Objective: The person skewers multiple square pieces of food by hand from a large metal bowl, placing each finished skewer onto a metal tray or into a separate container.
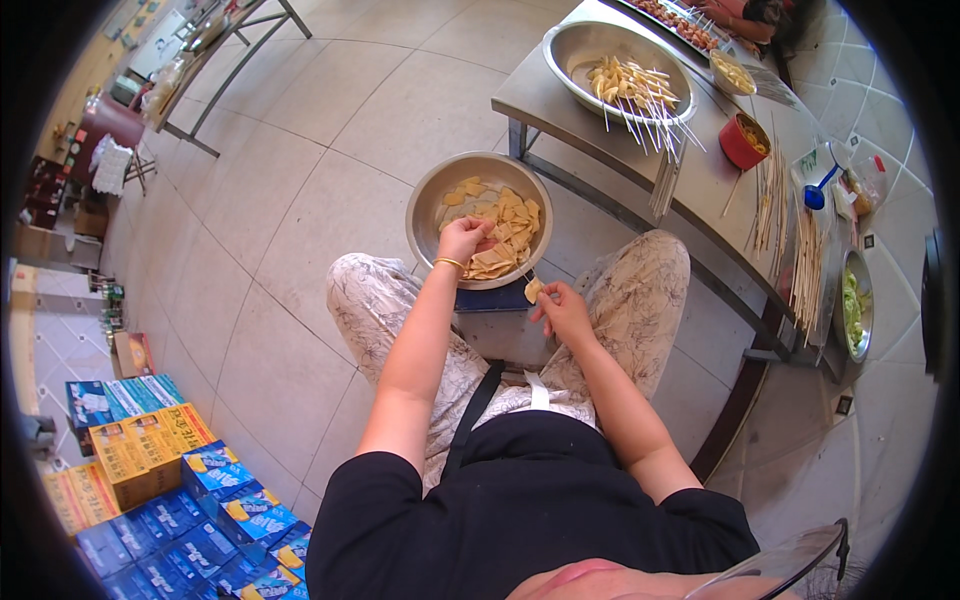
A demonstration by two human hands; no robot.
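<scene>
A metal basin of flat yellowish food pieces rests on a dark blue support between my knees. Over the basin is my left hand, a bangle at its wrist, its fingertips pinched together among the pieces; whether a piece is between them cannot be told. Just outside the near right rim, my right hand grips a thin skewer with a food piece on it. The skewer points up toward the basin's rim.
On the metal table at right stand a large basin of skewered pieces, a red tin, bundled sticks and a bowl of greens. Another person's arm is beyond. Stacked boxes sit lower left.
</scene>
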